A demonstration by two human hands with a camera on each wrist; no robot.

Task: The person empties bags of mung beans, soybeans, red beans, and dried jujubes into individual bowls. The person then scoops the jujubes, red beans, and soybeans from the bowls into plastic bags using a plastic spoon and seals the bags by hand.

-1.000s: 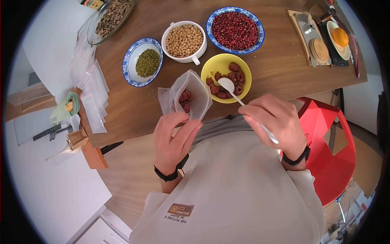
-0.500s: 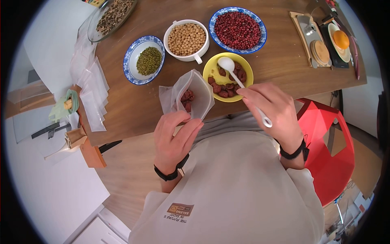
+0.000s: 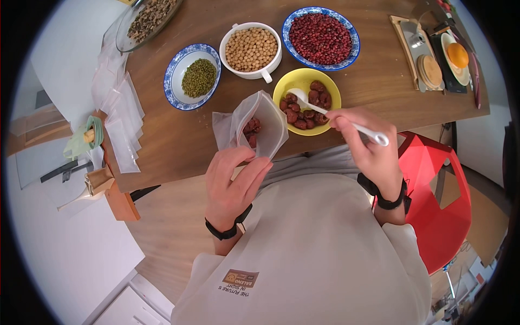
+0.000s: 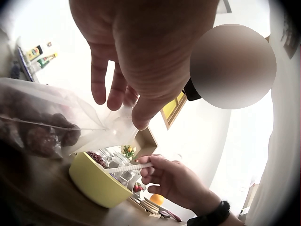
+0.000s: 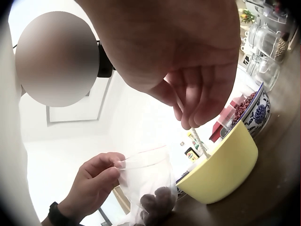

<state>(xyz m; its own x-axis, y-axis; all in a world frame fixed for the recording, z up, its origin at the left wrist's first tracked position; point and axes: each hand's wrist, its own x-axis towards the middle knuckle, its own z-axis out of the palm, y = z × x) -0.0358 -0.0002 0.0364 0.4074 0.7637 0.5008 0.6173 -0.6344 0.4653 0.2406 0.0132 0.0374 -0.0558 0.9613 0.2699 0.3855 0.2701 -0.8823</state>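
Observation:
My left hand [image 3: 233,181] pinches the lip of a clear plastic bag [image 3: 259,125] that stands open near the table's front edge, with a few red dates [image 3: 251,131] inside. My right hand [image 3: 365,143] grips the handle of a white spoon [image 3: 330,112], whose bowl dips among the dates in the yellow bowl [image 3: 332,92] just right of the bag. In the left wrist view the bag [image 4: 51,127] hangs from my fingers [image 4: 143,113] beside the yellow bowl [image 4: 96,181]. The right wrist view shows the bag [image 5: 148,181] and the yellow bowl [image 5: 223,169] below my right hand [image 5: 197,84].
Behind the yellow bowl stand a blue-rimmed bowl of red beans [image 3: 320,38], a white cup of soybeans [image 3: 251,50] and a blue-rimmed bowl of green beans [image 3: 193,77]. Spare clear bags [image 3: 119,116] lie at the left edge. A tray with an orange [image 3: 457,54] sits far right; a red chair [image 3: 441,189] stands beside me.
My right hand has swung its wrist outward, so the spoon's handle now points right and its bowl has dropped into the dates. The left hand and the bag have held still.

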